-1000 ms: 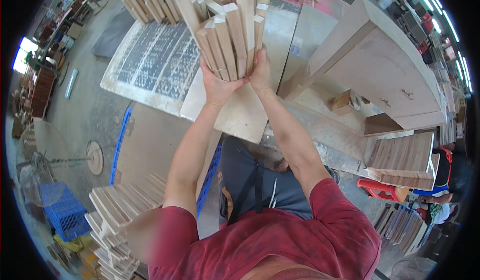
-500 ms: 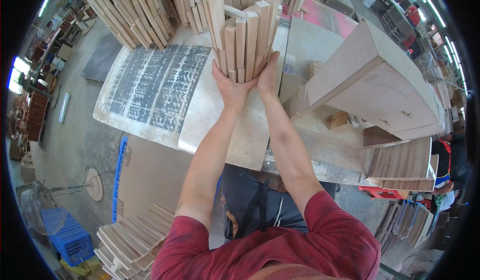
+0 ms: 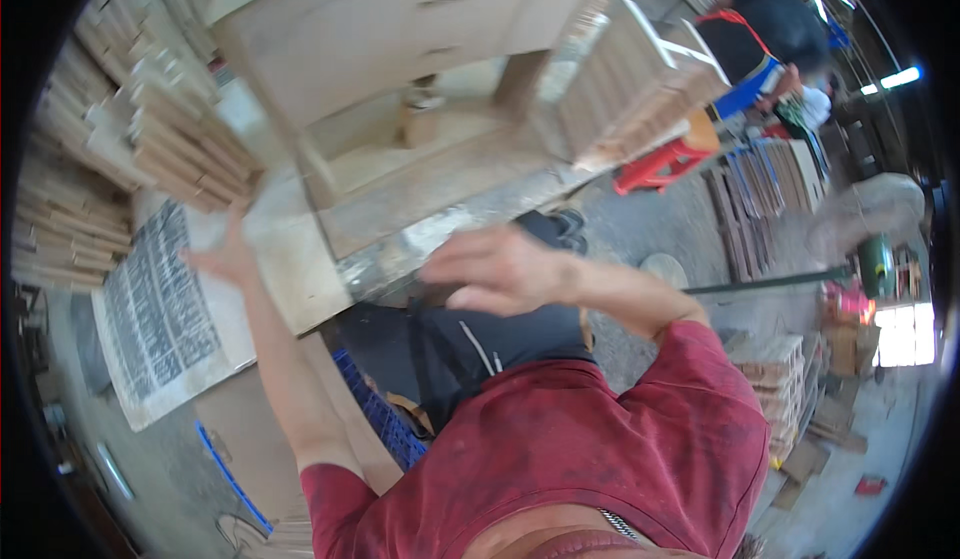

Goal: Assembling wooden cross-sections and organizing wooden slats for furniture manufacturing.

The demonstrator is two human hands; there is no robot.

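A cluster of upright wooden strips [image 3: 195, 149] stands on the worktable at the left, blurred by motion. My left hand [image 3: 225, 251] is at the foot of that cluster, thumb and fingers spread; whether it touches the wood I cannot tell. My right hand [image 3: 500, 267] is in the air in front of my body, by the table's near edge. Its fingers are loosely stretched and apart, with nothing seen in them, though motion smears it. A pale wooden cabinet-like box [image 3: 400, 44] stands on the table beyond my hands.
More wooden strips [image 3: 65, 209] stand at the far left. A dark, white-speckled board [image 3: 165, 304] covers the table's left part. Stacked wooden pieces [image 3: 625, 94] and a red stool [image 3: 660, 162] are at the right, near another person [image 3: 765, 39]. Boards [image 3: 765, 194] lean beyond.
My view has swung to the right. My right hand has let go of the strip cluster and moved right, toward my body. My left hand stays near the cluster, its fingers now spread.
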